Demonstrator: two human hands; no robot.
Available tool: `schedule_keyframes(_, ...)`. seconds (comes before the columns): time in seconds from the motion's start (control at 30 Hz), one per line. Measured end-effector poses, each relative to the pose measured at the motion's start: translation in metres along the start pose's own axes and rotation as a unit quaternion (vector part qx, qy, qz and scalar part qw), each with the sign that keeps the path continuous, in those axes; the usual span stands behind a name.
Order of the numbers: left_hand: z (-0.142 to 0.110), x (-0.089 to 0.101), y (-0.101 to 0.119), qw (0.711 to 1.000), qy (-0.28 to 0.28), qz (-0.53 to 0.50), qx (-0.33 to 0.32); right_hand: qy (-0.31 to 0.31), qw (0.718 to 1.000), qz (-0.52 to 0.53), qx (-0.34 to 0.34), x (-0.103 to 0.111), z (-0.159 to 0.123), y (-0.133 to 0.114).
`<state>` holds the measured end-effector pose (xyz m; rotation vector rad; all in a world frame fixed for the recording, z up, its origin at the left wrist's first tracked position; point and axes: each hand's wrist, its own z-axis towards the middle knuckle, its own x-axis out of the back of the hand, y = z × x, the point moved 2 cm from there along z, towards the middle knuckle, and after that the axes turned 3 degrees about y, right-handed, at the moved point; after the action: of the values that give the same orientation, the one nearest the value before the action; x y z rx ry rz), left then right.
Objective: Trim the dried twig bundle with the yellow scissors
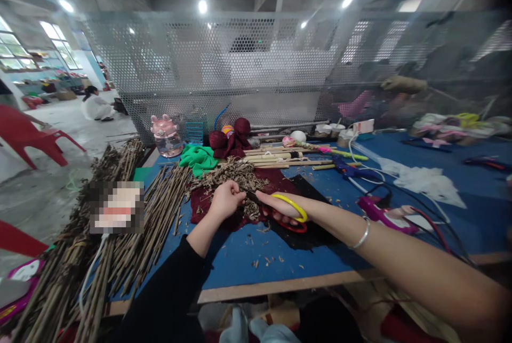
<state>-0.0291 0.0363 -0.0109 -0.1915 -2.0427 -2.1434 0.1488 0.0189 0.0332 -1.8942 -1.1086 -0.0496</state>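
Note:
Over the dark red cloth (196,209), my right hand (278,207) is closed around scissors (301,211) with yellow and red handle loops. Their blades point left, toward my left hand (228,200). My left hand's fingers are pinched together just beside the blade tips. What they hold, if anything, is too small and dark to make out. Under and behind both hands lies a heap of dried, crumpled plant leaves (230,172). Small dry scraps (268,262) are scattered on the blue tabletop in front.
Bundles of dry stalks (156,220) cover the left side. Behind are a green cloth (199,160), a pink-lidded water bottle (166,136) and pale sticks (272,159). A blue glue gun (352,168), purple power strip (384,215) and cables lie right. A perforated metal screen (224,65) stands behind.

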Motion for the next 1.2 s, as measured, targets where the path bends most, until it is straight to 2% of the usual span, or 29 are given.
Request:
schedule_keyframes(0.23,-0.001,0.005,0.013,0.997,0.070,0.009,-0.028,-0.033,0.995,0.090,0.005,0.001,-0.008,-0.002)
schedule_keyframes(0.37,-0.006,0.002,0.020,0.999,0.045,0.010,-0.013,-0.029,0.998,0.055,0.015,-0.002,-0.011,-0.007)
schedule_keyframes(0.53,-0.003,-0.003,0.009,1.000,0.014,0.027,-0.008,0.039,0.999,-0.008,0.017,-0.008,-0.005,-0.007)
schedule_keyframes(0.67,-0.001,0.001,0.003,0.993,0.030,0.115,-0.026,0.048,0.999,0.005,0.011,-0.009,-0.003,-0.001)
schedule_keyframes(0.83,-0.003,0.008,0.016,0.944,0.105,0.280,-0.141,0.033,0.990,0.127,0.042,0.010,-0.011,0.014)
schedule_keyframes(0.93,-0.003,-0.001,0.029,0.916,0.124,0.335,-0.183,0.039,0.985,0.163,0.044,0.022,-0.015,0.028)
schedule_keyframes(1.07,-0.001,-0.032,0.044,0.891,0.085,0.400,-0.198,0.060,0.979,0.192,0.041,0.029,-0.016,0.042)
schedule_keyframes(1.2,0.005,-0.054,0.044,0.857,0.020,0.490,-0.161,0.071,0.975,0.204,0.049,0.028,-0.020,0.048)
